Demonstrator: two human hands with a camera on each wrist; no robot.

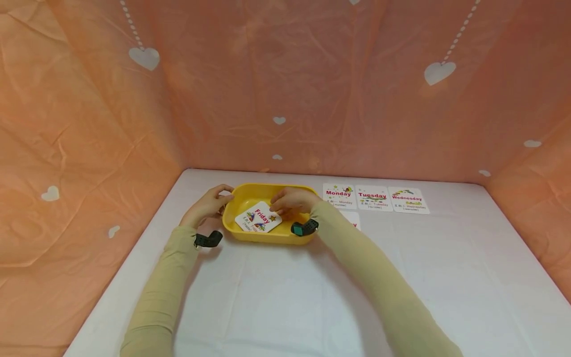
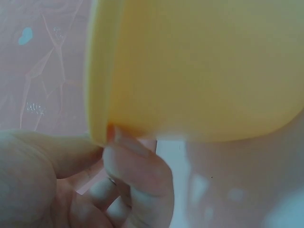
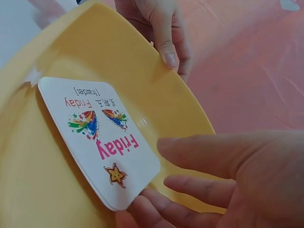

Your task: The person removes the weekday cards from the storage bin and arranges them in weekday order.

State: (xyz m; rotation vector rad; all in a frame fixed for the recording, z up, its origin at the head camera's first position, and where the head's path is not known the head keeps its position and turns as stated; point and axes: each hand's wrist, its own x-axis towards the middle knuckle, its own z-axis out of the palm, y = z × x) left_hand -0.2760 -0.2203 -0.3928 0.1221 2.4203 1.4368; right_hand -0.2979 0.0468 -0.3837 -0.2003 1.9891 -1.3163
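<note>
A yellow plastic tray [image 1: 263, 239] stands on the white-covered table, its floor holding a white Friday card [image 1: 258, 218]. My left hand [image 1: 208, 204] pinches the tray's left rim between thumb and fingers; the left wrist view shows this grip on the yellow rim [image 2: 97, 95]. Inside the tray is my right hand [image 1: 295, 199], at the card's right edge. Seen from the right wrist, fingertips [image 3: 147, 209] touch the edge of the Friday card [image 3: 99, 142], while the thumb stays apart from it. The card's edge looks doubled, so another may lie beneath.
Right of the tray, a Monday card [image 1: 339, 197], a Tuesday card [image 1: 372, 198] and a Wednesday card [image 1: 408, 200] lie in a row. Below Monday another card [image 1: 353, 218] is partly hidden by my right sleeve. Orange cloth [image 1: 312, 99] with hearts walls the table.
</note>
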